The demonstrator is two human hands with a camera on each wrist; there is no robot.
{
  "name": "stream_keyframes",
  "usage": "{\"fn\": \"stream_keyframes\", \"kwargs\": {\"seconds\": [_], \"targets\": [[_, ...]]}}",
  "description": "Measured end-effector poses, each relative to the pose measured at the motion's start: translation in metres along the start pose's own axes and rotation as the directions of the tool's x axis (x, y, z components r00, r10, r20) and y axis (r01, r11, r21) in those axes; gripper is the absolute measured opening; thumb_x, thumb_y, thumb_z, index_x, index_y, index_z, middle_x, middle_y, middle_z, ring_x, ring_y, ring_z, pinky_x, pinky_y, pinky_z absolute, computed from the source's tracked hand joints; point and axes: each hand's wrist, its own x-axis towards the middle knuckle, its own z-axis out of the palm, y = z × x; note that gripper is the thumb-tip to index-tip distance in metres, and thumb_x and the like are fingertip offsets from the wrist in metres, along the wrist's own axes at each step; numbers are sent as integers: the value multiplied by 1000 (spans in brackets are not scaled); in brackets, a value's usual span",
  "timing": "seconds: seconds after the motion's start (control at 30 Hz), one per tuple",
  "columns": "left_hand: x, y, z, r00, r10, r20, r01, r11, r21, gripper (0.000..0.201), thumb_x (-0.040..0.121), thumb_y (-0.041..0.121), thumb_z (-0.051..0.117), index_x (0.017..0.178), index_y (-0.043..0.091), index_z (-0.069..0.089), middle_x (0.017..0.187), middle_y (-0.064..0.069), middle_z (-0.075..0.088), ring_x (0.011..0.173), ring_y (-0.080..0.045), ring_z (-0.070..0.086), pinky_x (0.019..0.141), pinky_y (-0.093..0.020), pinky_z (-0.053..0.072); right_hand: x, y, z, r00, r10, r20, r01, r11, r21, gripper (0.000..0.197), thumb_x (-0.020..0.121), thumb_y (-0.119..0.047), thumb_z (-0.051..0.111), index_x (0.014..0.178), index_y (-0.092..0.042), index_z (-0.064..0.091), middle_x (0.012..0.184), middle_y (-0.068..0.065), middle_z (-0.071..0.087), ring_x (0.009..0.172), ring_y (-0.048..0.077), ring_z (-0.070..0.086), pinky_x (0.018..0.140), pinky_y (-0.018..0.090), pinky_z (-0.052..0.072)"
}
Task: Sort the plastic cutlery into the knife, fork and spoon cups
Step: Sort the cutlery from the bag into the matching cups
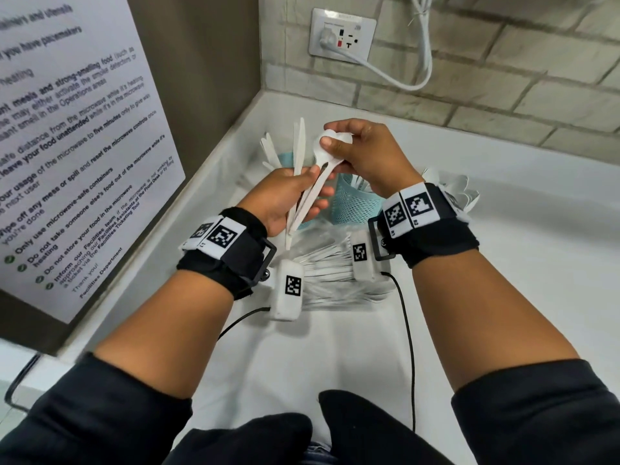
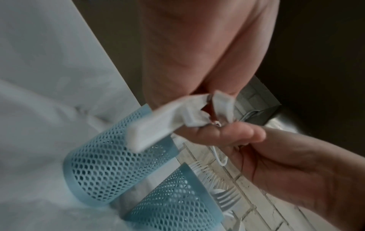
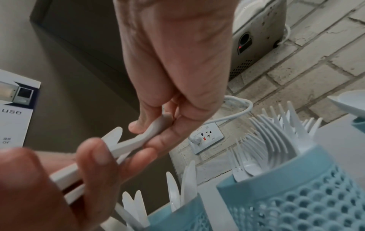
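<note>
Hands meet above the white counter (image 1: pixel 503 229). The left hand (image 1: pixel 285 199) grips a small bundle of white plastic cutlery (image 1: pixel 303 203) by the handles, thumb curled over them; one knife (image 1: pixel 298 142) in the bundle stands up past the fingers. The right hand (image 1: pixel 365 152) pinches the bowl of a white spoon (image 1: pixel 323 151) between thumb and fingertips, and that spoon's handle runs down into the left hand's bundle.

Three pale blue mesh cups stand on the counter behind the hands. The knife cup (image 3: pixel 177 218) is at the left, partly hidden by the left hand, with white knife blades rising from it. The fork cup (image 1: pixel 354 203), just beside it and below the right hand, is crowded with white forks (image 3: pixel 276 140). The spoon cup shows only as spoon bowls (image 1: pixel 459 189) past the right wrist band.

More white cutlery lies in a loose pile (image 1: pixel 330 273) on the counter under the wrists. A wall socket (image 1: pixel 342 35) with a white cable is on the brick wall, and a printed notice (image 1: pixel 77 135) hangs at the left.
</note>
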Motion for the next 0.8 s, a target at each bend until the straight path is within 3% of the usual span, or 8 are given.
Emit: {"fn": "stream_keyframes", "kwargs": {"seconds": [0.17, 0.3, 0.37, 0.47, 0.53, 0.63, 0.7, 0.8], "targets": [[1, -8, 8, 991, 1, -135, 11, 996, 88, 21, 99, 24, 44, 87, 16, 59, 60, 2, 61, 37, -2, 52, 39, -12, 43, -1, 3, 1, 993, 65, -98, -83, 978, -193, 20, 92, -7, 56, 106, 5, 62, 92, 16, 62, 64, 15, 62, 52, 19, 56], [3, -14, 14, 975, 98, -200, -47, 968, 247, 19, 98, 23, 43, 88, 16, 57, 63, -1, 52, 39, -6, 41, 36, -11, 31, 0, 5, 6, 982, 46, -183, -111, 925, -363, 32, 92, -20, 56, 86, 10, 66, 86, 25, 69, 74, 32, 69, 76, 42, 58], [2, -15, 15, 970, 156, -185, -88, 940, 330, 18, 98, 24, 44, 93, 15, 58, 62, -1, 51, 44, -9, 40, 37, -12, 32, -2, 3, 9, 984, 88, -157, -143, 910, -388, 41, 91, -31, 57, 69, 4, 59, 81, 26, 68, 77, 36, 69, 81, 46, 55], [2, -15, 14, 966, 192, -173, -109, 910, 401, 19, 98, 27, 44, 93, 16, 58, 63, 1, 52, 47, -9, 42, 39, -12, 34, -4, 1, 10, 982, 143, -125, -183, 880, -438, 41, 88, -39, 60, 62, -9, 48, 68, 16, 60, 66, 29, 65, 69, 39, 57], [2, -16, 13, 968, 182, -170, -101, 912, 397, 20, 98, 28, 44, 91, 15, 58, 65, 1, 54, 48, -9, 43, 40, -12, 34, -4, 1, 9, 983, 150, -109, -184, 873, -452, 31, 89, -28, 59, 67, -8, 50, 62, 10, 54, 57, 23, 56, 59, 33, 53], [1, -15, 12, 976, 133, -171, -73, 945, 318, 23, 98, 27, 44, 83, 16, 56, 67, 0, 54, 49, -8, 42, 41, -14, 33, -5, 0, 8, 980, 170, -100, -195, 913, -359, 4, 93, -9, 47, 92, -9, 51, 67, 12, 52, 50, 18, 52, 50, 27, 47], [1, -14, 13, 980, 118, -160, -66, 953, 296, 23, 98, 27, 44, 88, 12, 58, 68, 0, 54, 49, -8, 42, 42, -15, 34, -5, 2, 7, 984, 162, -78, -179, 922, -342, 12, 96, -14, 46, 108, -15, 45, 71, 7, 53, 49, 13, 51, 41, 19, 42], [2, -14, 15, 988, 88, -127, -50, 959, 277, 27, 98, 29, 45, 99, 7, 60, 69, 1, 56, 50, -7, 43, 43, -15, 36, -7, 5, 5, 988, 130, -85, -153, 914, -377, 7, 96, -15, 44, 101, -15, 49, 74, 5, 56, 45, 8, 50, 35, 15, 38]]}}
